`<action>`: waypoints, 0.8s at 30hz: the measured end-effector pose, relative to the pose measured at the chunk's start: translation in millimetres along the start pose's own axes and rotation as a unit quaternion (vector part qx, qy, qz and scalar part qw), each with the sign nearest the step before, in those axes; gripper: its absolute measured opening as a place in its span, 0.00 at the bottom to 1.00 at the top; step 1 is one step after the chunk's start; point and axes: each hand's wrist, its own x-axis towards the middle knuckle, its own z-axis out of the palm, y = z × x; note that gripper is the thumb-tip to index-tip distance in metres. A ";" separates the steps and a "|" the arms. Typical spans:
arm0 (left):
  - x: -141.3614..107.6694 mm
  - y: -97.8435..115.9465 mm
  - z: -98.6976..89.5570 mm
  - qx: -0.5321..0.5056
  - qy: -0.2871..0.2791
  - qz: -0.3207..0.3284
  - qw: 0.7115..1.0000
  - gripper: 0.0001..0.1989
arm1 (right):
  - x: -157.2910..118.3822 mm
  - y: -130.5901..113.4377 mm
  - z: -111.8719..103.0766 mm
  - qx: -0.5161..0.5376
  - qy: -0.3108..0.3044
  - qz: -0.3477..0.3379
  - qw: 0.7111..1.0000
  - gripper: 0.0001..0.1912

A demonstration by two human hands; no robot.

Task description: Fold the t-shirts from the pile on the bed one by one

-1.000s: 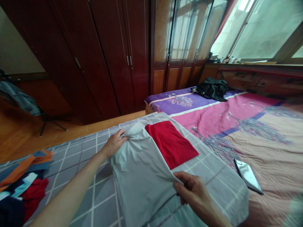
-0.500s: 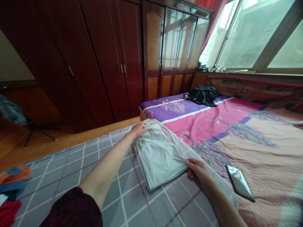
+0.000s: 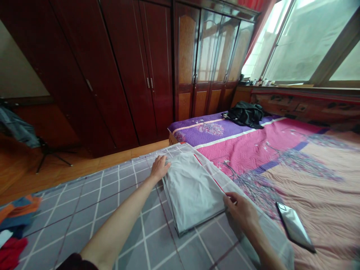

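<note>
A folded light grey cloth [image 3: 197, 191], several layers thick and slightly wrinkled, lies on a grey checked bedspread [image 3: 112, 210]. Its kind I cannot make out. A thin red line shows along its right side. At the far left corner, my left hand [image 3: 160, 167] has its fingers bent around the cloth's edge, partly hiding them. My right hand [image 3: 242, 210] pinches the right-hand corner between thumb and forefinger, beside the end of the red line.
A phone [image 3: 295, 227] lies right of my right hand on the pink and purple quilt [image 3: 270, 150]. A black garment [image 3: 244, 114] is heaped farther back. Colourful clothes [image 3: 19, 215] lie at the left edge. Dark red wardrobes [image 3: 126, 75] stand behind, beside a tripod [image 3: 47, 150].
My left hand has come back along the cloth's left edge, away from the far corner. My right hand keeps its pinch. The view has shifted slightly left.
</note>
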 end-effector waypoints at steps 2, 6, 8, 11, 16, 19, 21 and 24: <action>-25.5 2.9 -8.2 -0.011 0.010 0.031 0.999 0.20 | 4.3 -6.6 -6.2 -0.086 0.064 -0.035 0.994 0.19; -102.1 2.0 -19.2 -0.040 -0.030 0.154 0.987 0.24 | 27.7 -40.6 3.7 -0.109 0.060 -0.219 0.968 0.19; -137.4 2.6 -19.4 -0.042 -0.060 0.214 0.974 0.26 | 48.2 -64.4 21.6 -0.123 0.022 -0.291 0.948 0.21; -169.5 8.3 -15.2 -0.029 -0.095 0.280 0.955 0.30 | 83.7 -92.1 53.6 -0.144 -0.016 -0.323 0.935 0.23; -177.8 16.0 -12.1 0.001 -0.194 0.327 0.925 0.31 | 122.6 -89.4 85.6 -0.184 -0.043 -0.303 0.934 0.25; -176.8 15.4 -13.8 -0.010 -0.207 0.322 0.924 0.32 | 127.4 -80.7 88.2 -0.205 -0.047 -0.286 0.935 0.26; -177.3 14.7 -14.9 -0.022 -0.211 0.317 0.925 0.32 | 126.4 -83.2 86.2 -0.219 -0.048 -0.281 0.933 0.27; -178.2 14.6 -16.9 -0.052 -0.212 0.312 0.925 0.32 | 119.8 -101.6 84.9 -0.236 -0.043 -0.279 0.930 0.31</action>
